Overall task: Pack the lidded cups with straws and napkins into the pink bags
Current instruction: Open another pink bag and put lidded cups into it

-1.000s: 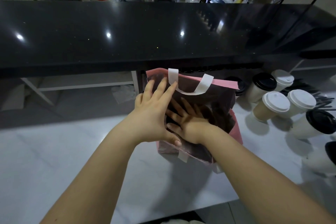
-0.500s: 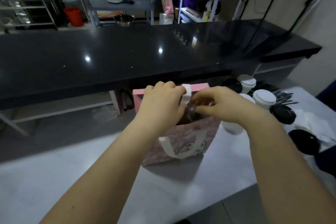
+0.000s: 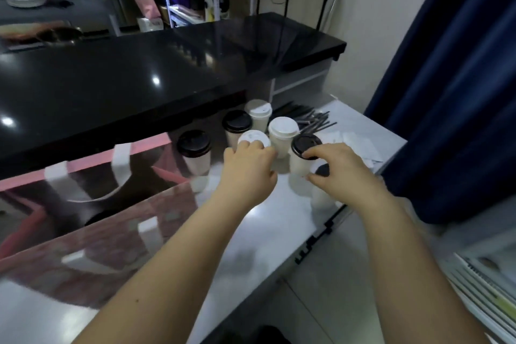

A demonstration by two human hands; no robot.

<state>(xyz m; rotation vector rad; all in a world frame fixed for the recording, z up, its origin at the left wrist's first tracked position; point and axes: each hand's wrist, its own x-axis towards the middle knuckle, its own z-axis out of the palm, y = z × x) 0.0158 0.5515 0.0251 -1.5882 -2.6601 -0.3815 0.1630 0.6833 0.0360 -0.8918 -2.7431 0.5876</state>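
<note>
The pink bag is closest. It stands open on the white tabletop with its white handles up. It is too blurry to tell what is inside, so I cannot say if any cup is packed yet. Just past the bag, on its right side, both hands are at the cups. The left hand has its grip curled round the top of a white-lid cup. The right hand, a bit further from the bag, has its grip pinched on a black-lid cup, with fingers on the lid and the thumb lower down the side. Both cups look like they sit on the tabletop and are not lifted, so this seems to be the picking-up step. Right beside the bag stands a spare cup with a black lid. The other cups wait behind the hands, further from the bag. Furthest from the bag lie the dark straws and the white napkins, and no hand is on them. I think most of the job is left: the cups, straws and napkins all need to go in.
</note>
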